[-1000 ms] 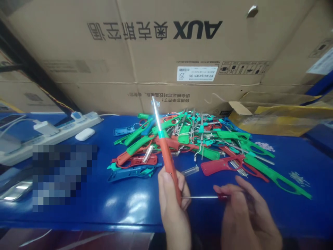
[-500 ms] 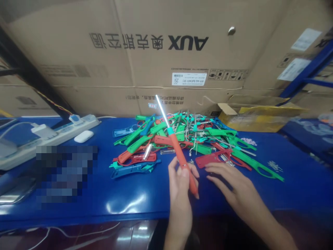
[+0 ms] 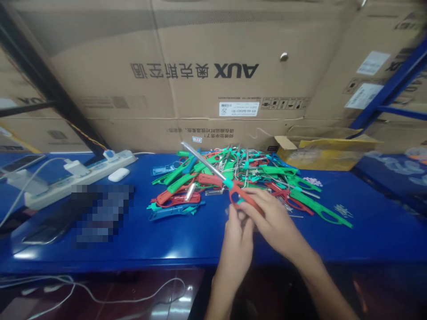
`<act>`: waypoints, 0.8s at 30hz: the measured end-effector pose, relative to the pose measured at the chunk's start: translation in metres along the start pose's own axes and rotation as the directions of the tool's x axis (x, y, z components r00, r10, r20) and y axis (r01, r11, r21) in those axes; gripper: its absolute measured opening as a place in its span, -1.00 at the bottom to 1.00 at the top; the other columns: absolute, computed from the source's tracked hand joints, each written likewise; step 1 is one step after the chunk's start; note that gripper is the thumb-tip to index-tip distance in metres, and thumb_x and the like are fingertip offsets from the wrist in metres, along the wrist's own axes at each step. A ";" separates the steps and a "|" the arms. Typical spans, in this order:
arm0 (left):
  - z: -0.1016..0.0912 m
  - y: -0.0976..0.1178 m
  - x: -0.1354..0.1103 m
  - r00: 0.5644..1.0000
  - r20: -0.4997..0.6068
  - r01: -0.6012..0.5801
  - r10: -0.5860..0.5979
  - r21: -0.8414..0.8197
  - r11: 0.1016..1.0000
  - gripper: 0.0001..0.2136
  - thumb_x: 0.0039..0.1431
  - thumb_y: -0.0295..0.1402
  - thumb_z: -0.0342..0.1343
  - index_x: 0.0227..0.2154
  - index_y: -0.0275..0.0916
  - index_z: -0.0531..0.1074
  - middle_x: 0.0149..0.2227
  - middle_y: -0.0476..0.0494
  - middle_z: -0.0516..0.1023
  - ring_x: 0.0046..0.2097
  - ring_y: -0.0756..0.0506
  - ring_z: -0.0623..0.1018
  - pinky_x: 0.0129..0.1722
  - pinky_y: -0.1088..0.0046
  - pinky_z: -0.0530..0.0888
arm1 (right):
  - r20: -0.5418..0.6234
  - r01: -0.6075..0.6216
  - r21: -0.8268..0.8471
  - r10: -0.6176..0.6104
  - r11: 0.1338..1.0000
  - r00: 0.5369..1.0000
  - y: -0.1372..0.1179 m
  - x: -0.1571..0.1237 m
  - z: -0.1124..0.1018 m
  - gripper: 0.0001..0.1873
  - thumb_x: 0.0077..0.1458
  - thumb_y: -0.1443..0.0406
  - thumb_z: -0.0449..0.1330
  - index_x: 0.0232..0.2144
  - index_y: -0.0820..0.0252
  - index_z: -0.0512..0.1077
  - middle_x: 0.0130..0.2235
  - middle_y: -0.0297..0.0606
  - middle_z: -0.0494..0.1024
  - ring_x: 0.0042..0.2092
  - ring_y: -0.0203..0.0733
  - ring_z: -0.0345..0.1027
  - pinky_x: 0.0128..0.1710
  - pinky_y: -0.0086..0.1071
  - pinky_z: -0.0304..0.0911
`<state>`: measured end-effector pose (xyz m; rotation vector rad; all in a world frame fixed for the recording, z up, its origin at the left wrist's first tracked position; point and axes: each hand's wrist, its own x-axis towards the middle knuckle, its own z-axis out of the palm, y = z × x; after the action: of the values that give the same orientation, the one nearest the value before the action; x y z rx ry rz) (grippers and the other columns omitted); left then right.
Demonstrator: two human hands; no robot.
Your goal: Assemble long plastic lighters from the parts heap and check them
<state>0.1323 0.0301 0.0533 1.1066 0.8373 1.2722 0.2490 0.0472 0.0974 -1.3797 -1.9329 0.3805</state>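
A long-reach lighter with an orange-red handle (image 3: pixel 247 198), teal collar and silver tube (image 3: pixel 203 161) is held in front of me, its tube pointing up and left. My right hand (image 3: pixel 274 218) grips the handle from the right, fingers over its top. From below, my left hand (image 3: pixel 237 238) closes around the underside near the trigger loop; its fingertips are partly hidden. Just beyond lies a heap of green, red and blue lighter shells with metal tubes and white wires. A green lighter shell (image 3: pixel 322 208) sticks out of it on the right.
A white power strip (image 3: pixel 85 175), a white earbud case (image 3: pixel 118 174) and a dark phone (image 3: pixel 50 222) lie left. An open carton with yellow tape (image 3: pixel 328 153) stands back right. Small pale parts (image 3: pixel 343 211) lie near it. Large cardboard (image 3: pixel 200 98) backs the blue table.
My right hand has moved left from beside the red shell onto the lighter handle. The lighter has turned, its tube now leaning further left. The view has shifted slightly.
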 end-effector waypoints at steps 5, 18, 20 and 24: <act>-0.001 0.008 -0.003 0.977 0.200 -0.131 0.069 0.316 0.940 -0.73 0.44 -0.32 -0.04 0.09 -0.17 0.44 0.09 -0.26 0.56 0.14 -0.23 0.51 0.15 0.22 0.39 | 0.046 -0.078 -0.017 0.079 0.997 0.996 -0.005 0.007 -0.018 -0.64 0.40 0.06 0.00 -0.25 0.10 0.49 -0.32 -0.30 0.62 -0.27 -0.13 0.51 -0.25 -0.35 0.29; 0.004 0.018 -0.008 0.964 0.261 -0.113 -0.056 0.589 0.800 -0.69 0.48 -0.22 -0.09 -0.38 -0.15 0.44 -0.56 0.08 0.38 -0.48 -0.03 0.41 -0.36 0.47 0.23 | -0.101 -0.272 -0.443 0.254 0.854 0.962 0.040 -0.024 -0.019 -0.69 0.26 0.17 0.04 0.01 0.06 0.40 -0.37 -0.30 0.69 -0.34 0.08 0.62 -0.42 -0.29 0.24; 0.004 0.018 -0.008 0.964 0.261 -0.119 -0.049 0.590 0.798 -0.70 0.47 -0.22 -0.08 -0.35 -0.14 0.46 -0.56 0.06 0.39 -0.49 -0.05 0.41 -0.38 0.46 0.22 | -0.101 -0.258 -0.469 0.238 0.845 0.966 0.040 -0.022 -0.018 -0.69 0.26 0.21 0.03 -0.01 0.07 0.42 -0.40 -0.29 0.68 -0.36 0.08 0.62 -0.44 -0.30 0.23; 0.004 0.019 -0.009 0.962 0.271 -0.142 -0.034 0.605 0.784 -0.72 0.46 -0.24 -0.06 -0.34 -0.13 0.48 -0.53 0.03 0.43 -0.48 -0.06 0.40 -0.38 0.45 0.21 | -0.145 -0.231 -0.456 0.184 0.860 0.972 0.042 -0.023 -0.016 -0.71 0.27 0.22 0.00 -0.06 0.07 0.45 -0.43 -0.31 0.67 -0.41 0.03 0.60 -0.47 -0.33 0.20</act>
<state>0.1296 0.0199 0.0716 1.8010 1.0540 0.8636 0.2936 0.0394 0.0745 -1.8921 -1.8713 -0.0722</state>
